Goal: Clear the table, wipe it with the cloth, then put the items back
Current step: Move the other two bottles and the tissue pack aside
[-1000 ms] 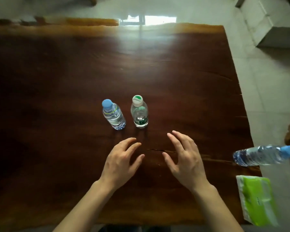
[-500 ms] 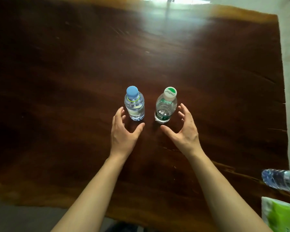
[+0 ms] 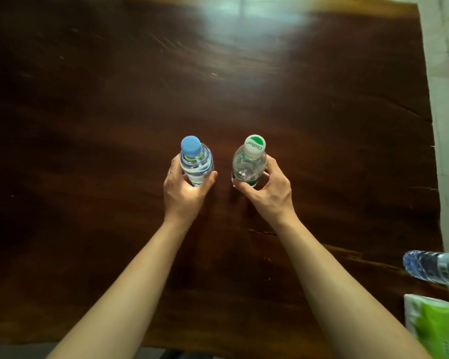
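At frame centre on the dark wooden table [image 3: 322, 151], the left hand [image 3: 184, 189] clasps a blue-capped clear plastic bottle [image 3: 196, 164]; the right hand [image 3: 268, 189] clasps a white-and-green-capped clear bottle [image 3: 249, 164]

Two upright clear plastic water bottles stand mid-way on the dark wooden table [image 3: 88, 125]: the blue-capped bottle [image 3: 196, 165] left of the white-and-green-capped bottle [image 3: 249, 164]. A third clear bottle [image 3: 433, 266] lies at the right edge, behind a green tissue pack [image 3: 438, 330].

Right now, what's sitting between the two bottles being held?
Nothing. In the head view, only bare dark wood of the table shows between the blue-capped bottle in the left hand and the green-and-white-capped bottle in the right hand.
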